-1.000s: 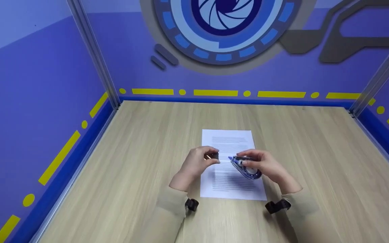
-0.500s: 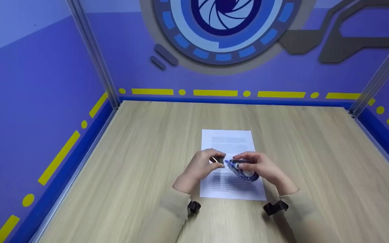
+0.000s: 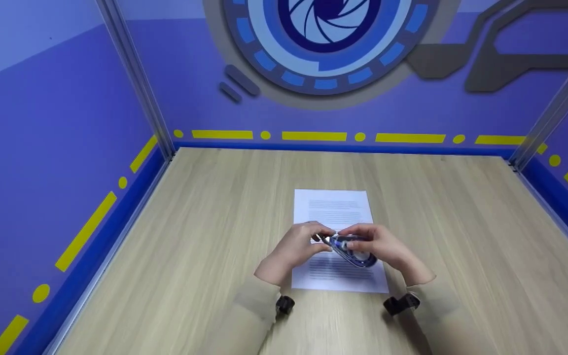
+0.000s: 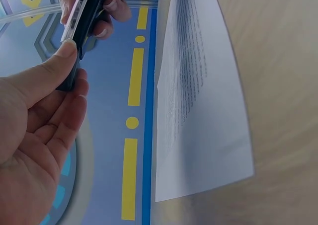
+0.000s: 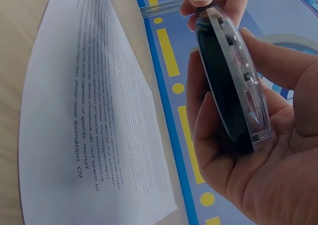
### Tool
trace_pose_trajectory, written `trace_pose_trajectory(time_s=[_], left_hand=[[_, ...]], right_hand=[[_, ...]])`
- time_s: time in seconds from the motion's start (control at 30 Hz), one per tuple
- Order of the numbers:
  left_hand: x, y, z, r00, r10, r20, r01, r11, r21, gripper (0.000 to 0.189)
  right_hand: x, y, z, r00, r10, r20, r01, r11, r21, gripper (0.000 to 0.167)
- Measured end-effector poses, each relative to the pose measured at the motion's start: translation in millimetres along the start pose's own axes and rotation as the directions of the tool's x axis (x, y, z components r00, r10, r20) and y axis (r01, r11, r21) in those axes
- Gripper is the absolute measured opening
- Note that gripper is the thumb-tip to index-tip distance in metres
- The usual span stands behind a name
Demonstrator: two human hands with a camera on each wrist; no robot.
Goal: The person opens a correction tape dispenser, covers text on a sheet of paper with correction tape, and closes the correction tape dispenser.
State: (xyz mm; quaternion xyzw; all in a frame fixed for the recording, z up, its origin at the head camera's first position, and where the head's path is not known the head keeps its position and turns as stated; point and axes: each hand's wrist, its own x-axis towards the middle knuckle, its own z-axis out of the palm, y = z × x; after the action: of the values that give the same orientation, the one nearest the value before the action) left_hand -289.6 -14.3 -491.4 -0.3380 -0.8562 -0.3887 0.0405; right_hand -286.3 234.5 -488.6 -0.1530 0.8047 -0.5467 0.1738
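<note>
My right hand (image 3: 387,246) grips a correction tape (image 3: 363,259) with a clear casing on one side and a dark one on the other. In the right wrist view the thumb and fingers lie along both sides of the correction tape (image 5: 231,81). From the left, my left hand (image 3: 296,246) pinches a small dark cap (image 4: 68,81) at the tip of the correction tape; thumb and fingertips cover much of it. Both hands are above a printed sheet of paper (image 3: 331,197) lying on the table, and the tape's tip is hidden by the cap and fingers.
The wood-grain table (image 3: 215,212) extends around the sheet. Blue panels with yellow dashes (image 3: 314,136) and metal corner posts (image 3: 138,79) border it at the back and sides. Each wrist carries a black strap device (image 3: 401,303).
My left hand has moved right with the cap, and my right hand slightly left with the correction tape. The gap between cap and tip has closed. The paper has stayed put.
</note>
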Motion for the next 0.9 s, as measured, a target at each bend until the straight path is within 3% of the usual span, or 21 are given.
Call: trace_pose_trajectory(time_s=[0.4, 0.9], left_hand=[[-0.9, 1.9, 1.2, 0.997, 0.075, -0.004, -0.075, 0.996, 0.043, 0.034], [-2.0, 1.5, 4.0, 0.995, 0.101, 0.022, -0.101, 0.995, 0.009, 0.034]], right_hand=[[0.5, 1.8, 2.2, 1.000, -0.025, 0.012, 0.025, 1.000, 0.016, 0.040], [0.3, 2.5, 1.3, 0.997, -0.060, 0.039, 0.059, 0.998, 0.021, 0.039]])
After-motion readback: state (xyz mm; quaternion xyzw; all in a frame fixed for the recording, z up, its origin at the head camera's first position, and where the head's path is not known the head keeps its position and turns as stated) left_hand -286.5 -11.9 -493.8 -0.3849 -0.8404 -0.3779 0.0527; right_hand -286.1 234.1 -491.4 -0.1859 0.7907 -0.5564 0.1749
